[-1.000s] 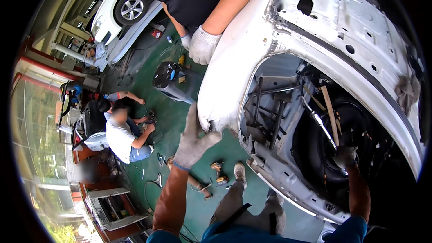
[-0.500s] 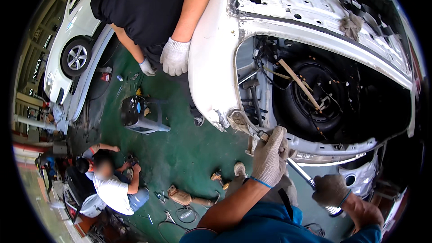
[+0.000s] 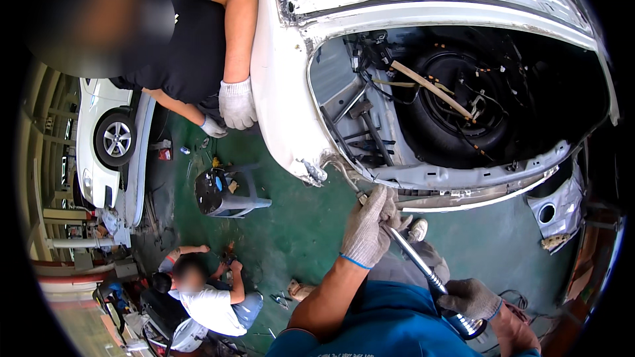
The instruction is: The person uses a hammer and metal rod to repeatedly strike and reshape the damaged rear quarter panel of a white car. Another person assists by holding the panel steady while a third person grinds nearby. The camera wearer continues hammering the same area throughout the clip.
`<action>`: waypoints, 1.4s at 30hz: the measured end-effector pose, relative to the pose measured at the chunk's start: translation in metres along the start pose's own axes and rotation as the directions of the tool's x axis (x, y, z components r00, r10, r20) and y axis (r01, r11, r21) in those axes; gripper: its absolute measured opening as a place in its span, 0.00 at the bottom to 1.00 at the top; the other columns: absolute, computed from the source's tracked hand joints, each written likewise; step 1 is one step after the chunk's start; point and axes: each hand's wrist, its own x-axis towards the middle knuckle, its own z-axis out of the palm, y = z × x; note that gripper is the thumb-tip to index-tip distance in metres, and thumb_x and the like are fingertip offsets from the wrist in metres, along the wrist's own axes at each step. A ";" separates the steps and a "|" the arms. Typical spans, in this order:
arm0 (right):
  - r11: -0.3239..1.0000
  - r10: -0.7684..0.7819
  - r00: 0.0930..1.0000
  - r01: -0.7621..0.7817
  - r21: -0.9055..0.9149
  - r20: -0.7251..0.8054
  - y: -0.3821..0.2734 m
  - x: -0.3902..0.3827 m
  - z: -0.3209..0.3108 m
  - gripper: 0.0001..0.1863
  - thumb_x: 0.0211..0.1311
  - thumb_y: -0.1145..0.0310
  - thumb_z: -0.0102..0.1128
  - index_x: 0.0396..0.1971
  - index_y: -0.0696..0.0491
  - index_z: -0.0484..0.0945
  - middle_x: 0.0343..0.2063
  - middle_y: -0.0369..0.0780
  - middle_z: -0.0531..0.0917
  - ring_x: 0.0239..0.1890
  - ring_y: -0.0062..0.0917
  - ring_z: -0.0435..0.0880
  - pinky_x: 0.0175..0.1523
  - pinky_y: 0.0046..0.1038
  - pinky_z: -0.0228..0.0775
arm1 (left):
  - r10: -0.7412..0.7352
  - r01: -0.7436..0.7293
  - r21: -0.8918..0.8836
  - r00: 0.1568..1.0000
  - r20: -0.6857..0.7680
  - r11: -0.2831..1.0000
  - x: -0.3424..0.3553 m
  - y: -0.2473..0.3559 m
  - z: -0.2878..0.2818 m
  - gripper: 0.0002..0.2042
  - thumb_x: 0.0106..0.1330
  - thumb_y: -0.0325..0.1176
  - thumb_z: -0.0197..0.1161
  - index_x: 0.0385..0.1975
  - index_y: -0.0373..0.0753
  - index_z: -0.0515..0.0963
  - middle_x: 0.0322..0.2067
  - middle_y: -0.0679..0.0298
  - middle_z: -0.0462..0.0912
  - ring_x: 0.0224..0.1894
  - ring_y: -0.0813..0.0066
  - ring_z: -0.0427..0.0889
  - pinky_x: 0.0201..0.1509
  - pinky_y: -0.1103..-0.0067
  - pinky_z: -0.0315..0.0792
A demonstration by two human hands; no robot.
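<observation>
My gloved left hand (image 3: 372, 228) is closed on the front section of a chrome bar tool (image 3: 417, 258), just below the white car body's rear edge (image 3: 463, 175). A bent hook (image 3: 344, 175) at the tool's end reaches to the torn corner (image 3: 314, 170) of the body; whether it touches is unclear. My gloved right hand (image 3: 466, 301) is closed on the tool's thicker rear section. The open trunk well (image 3: 549, 92) holds a spare tyre (image 3: 430, 119), a wooden stick (image 3: 430, 89), hammers and cables.
A person in black (image 3: 192, 46) stands left of the body with gloved hands. Two people (image 3: 211, 297) crouch on the green floor beside tools. A plastic stool (image 3: 225, 195), a second white car (image 3: 99, 152) on a lift and a loose panel (image 3: 555, 205) are around.
My right hand has brought the tool out of the trunk well to near my body. My left hand has closed on its front section. The view has shifted, showing more of the person in black.
</observation>
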 end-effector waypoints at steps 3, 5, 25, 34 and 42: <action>0.976 0.048 0.998 -0.053 -0.210 -0.032 -0.047 -0.019 0.002 0.28 0.73 0.43 0.57 0.43 0.57 0.84 0.32 0.49 0.88 0.37 0.43 0.88 0.48 0.40 0.78 | 0.001 -0.001 -0.003 0.996 -0.084 1.000 0.005 0.024 0.006 0.12 0.80 0.43 0.60 0.44 0.40 0.77 0.21 0.73 0.68 0.23 0.78 0.70 0.39 0.71 0.78; 0.953 -0.037 0.998 0.019 -0.303 -0.054 -0.045 -0.026 0.017 0.26 0.73 0.45 0.58 0.42 0.57 0.84 0.32 0.49 0.88 0.37 0.42 0.88 0.48 0.40 0.79 | -0.069 0.084 -0.164 0.993 0.097 0.983 0.016 0.044 -0.011 0.12 0.81 0.43 0.57 0.44 0.41 0.77 0.20 0.73 0.65 0.21 0.80 0.66 0.33 0.75 0.72; 0.960 0.271 0.952 -0.257 0.108 -0.145 -0.142 -0.068 0.165 0.23 0.55 0.44 0.76 0.36 0.51 0.88 0.27 0.40 0.88 0.31 0.32 0.90 0.39 0.32 0.81 | -0.462 0.509 0.027 0.755 0.466 0.860 0.001 0.103 -0.057 0.21 0.86 0.48 0.42 0.56 0.40 0.78 0.17 0.73 0.60 0.17 0.80 0.58 0.30 0.77 0.65; 0.873 0.441 0.869 -0.356 0.334 -0.226 -0.194 -0.052 0.217 0.23 0.49 0.48 0.79 0.36 0.51 0.88 0.27 0.40 0.88 0.31 0.33 0.89 0.40 0.32 0.79 | -0.624 0.649 0.123 0.637 0.453 0.751 0.013 0.126 -0.064 0.21 0.86 0.47 0.41 0.56 0.40 0.78 0.13 0.75 0.57 0.13 0.81 0.55 0.28 0.77 0.66; 0.848 0.476 0.859 -0.393 0.354 -0.187 -0.204 -0.044 0.238 0.24 0.44 0.46 0.79 0.32 0.51 0.87 0.26 0.40 0.88 0.29 0.33 0.89 0.39 0.31 0.79 | -0.649 0.657 0.158 0.622 0.438 0.737 0.012 0.134 -0.060 0.22 0.87 0.47 0.37 0.48 0.39 0.77 0.12 0.74 0.57 0.12 0.83 0.54 0.26 0.78 0.66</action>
